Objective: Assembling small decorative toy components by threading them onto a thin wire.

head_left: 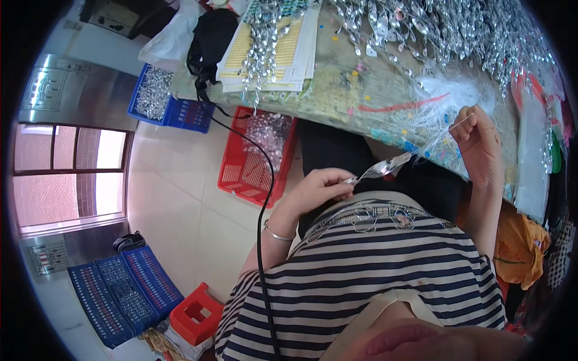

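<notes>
Between thumb and fingers, my left hand (328,185) pinches one end of a shiny silver twisted strip (382,168) with leaf-like flat parts. The strip slants up to the right, in front of my lap. From its far end fine white threads run toward the table edge. My right hand (478,147) is raised over that edge, its fingertips closed on a white thread. Just behind it a loose tangle of white threads (445,90) lies on the table (337,78). A thin red strip (403,106) lies left of the tangle.
Heaps of silver pieces (457,27) cover the far right table. Stacked papers (271,57) hold more strands. On the floor stand a red basket (247,171), a blue crate (180,114), blue crates (123,295) and a red stool (198,313). A black cable (265,210) hangs at my left.
</notes>
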### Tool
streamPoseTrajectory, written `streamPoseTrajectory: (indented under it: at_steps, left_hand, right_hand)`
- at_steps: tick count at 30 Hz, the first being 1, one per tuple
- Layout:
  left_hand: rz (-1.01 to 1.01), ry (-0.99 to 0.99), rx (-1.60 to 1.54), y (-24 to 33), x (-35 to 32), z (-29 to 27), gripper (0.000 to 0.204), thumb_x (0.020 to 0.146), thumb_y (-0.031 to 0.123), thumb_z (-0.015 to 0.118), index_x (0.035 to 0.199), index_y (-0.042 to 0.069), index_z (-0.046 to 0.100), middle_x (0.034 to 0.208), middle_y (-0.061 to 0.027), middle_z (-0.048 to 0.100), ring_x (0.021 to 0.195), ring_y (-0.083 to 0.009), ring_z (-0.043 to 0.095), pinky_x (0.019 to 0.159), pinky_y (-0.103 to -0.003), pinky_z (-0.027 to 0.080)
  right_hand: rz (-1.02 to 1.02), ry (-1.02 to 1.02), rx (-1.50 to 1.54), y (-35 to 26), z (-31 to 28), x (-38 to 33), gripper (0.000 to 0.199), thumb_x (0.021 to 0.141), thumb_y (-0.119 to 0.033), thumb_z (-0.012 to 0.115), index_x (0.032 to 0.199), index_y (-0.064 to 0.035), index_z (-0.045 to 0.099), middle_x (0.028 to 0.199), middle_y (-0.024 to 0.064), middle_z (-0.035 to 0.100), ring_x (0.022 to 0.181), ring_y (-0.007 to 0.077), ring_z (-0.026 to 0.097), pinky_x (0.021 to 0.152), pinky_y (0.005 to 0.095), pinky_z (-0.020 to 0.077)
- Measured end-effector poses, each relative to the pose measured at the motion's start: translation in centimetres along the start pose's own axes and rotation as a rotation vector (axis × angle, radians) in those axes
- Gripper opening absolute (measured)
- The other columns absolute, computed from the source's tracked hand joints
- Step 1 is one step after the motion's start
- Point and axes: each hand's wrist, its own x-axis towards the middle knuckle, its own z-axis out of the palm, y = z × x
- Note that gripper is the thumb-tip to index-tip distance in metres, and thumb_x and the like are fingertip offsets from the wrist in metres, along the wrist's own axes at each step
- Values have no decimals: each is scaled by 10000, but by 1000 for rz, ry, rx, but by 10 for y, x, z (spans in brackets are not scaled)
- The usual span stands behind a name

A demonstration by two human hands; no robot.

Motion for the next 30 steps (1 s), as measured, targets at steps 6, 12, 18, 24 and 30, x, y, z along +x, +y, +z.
streamPoseTrajectory:
  at_steps: [6,12,18,24,30]
  left_hand:
    - [186,315,-45,17,0,-24,291,895,72,551,1181,37,593,916,0,635,670,-19,464,586,-154,381]
    - [632,826,284,75,54,-86,298,899,76,520,1179,-22,543,904,-29,596,748,-117,514,674,-261,421]
    - [604,1048,744,150,94,-151,192,857,57,518,1018,-10,599,776,-165,579,699,-246,555,660,-354,428]
    - [523,1064,1157,159,147,-196,215,837,71,529,1017,27,637,763,-205,605,637,-295,566,635,-364,431]
    - [616,1175,1346,137,161,-222,244,770,13,596,1000,-68,600,930,-260,600,840,-422,579,738,-464,454]
  right_hand:
    - [108,76,-86,20,3,10,242,959,-262,472,906,-32,527,835,13,485,714,101,444,705,261,390]
    - [318,-10,-357,47,10,-2,225,924,-181,536,1063,-8,573,932,26,592,819,99,540,763,240,439]
    - [367,4,-322,57,3,-11,185,903,-178,594,1023,-38,582,891,13,608,810,91,549,741,223,440]
    - [418,48,-351,58,-4,-6,165,912,-154,583,1028,-38,596,929,-11,590,861,67,537,794,219,438]
    - [-25,81,-1122,48,-8,50,188,894,-150,589,1040,-37,621,915,64,620,853,165,574,774,284,445]
